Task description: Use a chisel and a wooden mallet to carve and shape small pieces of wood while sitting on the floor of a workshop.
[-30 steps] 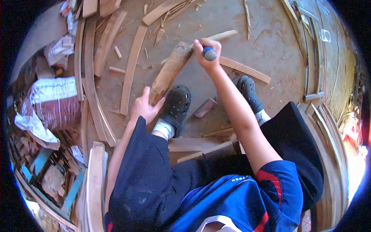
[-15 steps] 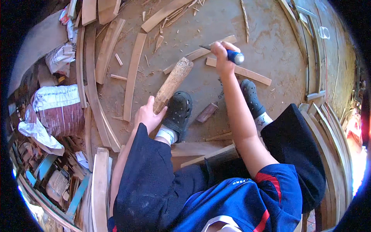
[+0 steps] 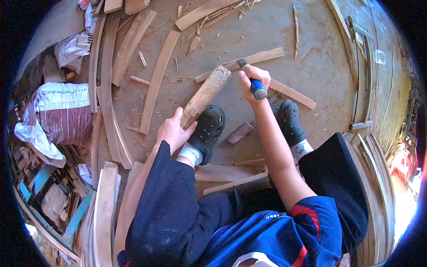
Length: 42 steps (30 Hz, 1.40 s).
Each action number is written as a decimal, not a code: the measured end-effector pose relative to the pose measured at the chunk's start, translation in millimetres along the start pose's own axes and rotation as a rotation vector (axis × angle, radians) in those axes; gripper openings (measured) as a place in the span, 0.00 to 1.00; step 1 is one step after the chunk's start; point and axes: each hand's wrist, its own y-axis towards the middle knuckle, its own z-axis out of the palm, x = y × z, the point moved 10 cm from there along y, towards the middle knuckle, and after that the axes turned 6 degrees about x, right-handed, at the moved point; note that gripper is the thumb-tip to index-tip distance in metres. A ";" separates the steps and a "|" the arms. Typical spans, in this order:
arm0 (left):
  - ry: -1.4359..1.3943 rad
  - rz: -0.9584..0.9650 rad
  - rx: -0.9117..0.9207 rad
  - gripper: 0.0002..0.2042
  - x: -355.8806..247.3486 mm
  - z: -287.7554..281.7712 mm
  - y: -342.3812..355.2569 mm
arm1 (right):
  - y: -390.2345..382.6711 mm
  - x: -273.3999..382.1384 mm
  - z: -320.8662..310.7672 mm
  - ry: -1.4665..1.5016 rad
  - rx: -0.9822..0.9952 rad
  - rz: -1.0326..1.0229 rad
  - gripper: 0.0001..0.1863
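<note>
A rough, pale brown wooden piece (image 3: 204,98) slants up and right in my left hand (image 3: 174,130), whose fingers wrap round its lower end. My right hand (image 3: 252,86) is closed on a blue-handled tool (image 3: 258,89) with a grey end cap and a dark, flat blade pointing away from me. That blade sits a little right of the piece's top end, apart from it, over a light wooden strip (image 3: 268,54) on the floor. Below are my dark clogs (image 3: 290,122) and a short, darker wood offcut (image 3: 240,132) between them.
Several wooden strips (image 3: 158,82), shavings and splinters lie on the dusty floor (image 3: 320,62). At left are sacks (image 3: 66,122) and a scrap heap with turquoise pieces (image 3: 78,218). Long boards (image 3: 106,213) flank my legs. Narrow dark frames (image 3: 368,80) lie at right.
The wooden piece's top end has dropped and moved right since a second ago. My right hand has moved lower and rightward overall, still gripping the tool, whose blade now shows beyond my fingers.
</note>
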 end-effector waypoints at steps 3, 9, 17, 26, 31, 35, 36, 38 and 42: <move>0.006 -0.002 0.007 0.24 -1.1 0.8 0.1 | 0.6 6.4 8.9 -0.043 0.072 -0.018 0.16; -0.010 0.001 0.008 0.24 1.6 4.1 2.6 | 8.5 5.5 8.7 -0.075 0.033 0.047 0.16; -0.131 0.070 -0.083 0.26 5.2 -15.6 -11.3 | 39.5 -13.7 9.6 -0.041 0.018 0.272 0.14; -0.324 0.548 -0.514 0.28 -91.4 -152.4 -93.1 | 66.4 -31.4 16.8 -0.016 0.071 0.304 0.16; -0.068 0.321 -0.290 0.27 -93.0 -127.4 -50.7 | 78.2 -4.0 20.7 0.039 -0.051 0.048 0.09; -0.092 0.378 -0.373 0.26 -98.8 -146.8 -59.2 | 79.1 -20.1 28.1 0.050 0.076 0.106 0.09; -0.124 0.420 -0.396 0.26 -105.2 -154.6 -66.6 | 79.2 -24.7 26.5 0.048 0.087 0.105 0.09; -0.217 0.493 -0.440 0.26 -111.8 -162.4 -68.8 | 75.8 -54.1 22.4 0.071 0.106 0.306 0.10; -0.211 0.437 -0.418 0.28 -93.8 -144.3 -44.9 | 74.0 -56.0 33.3 0.147 0.143 0.392 0.11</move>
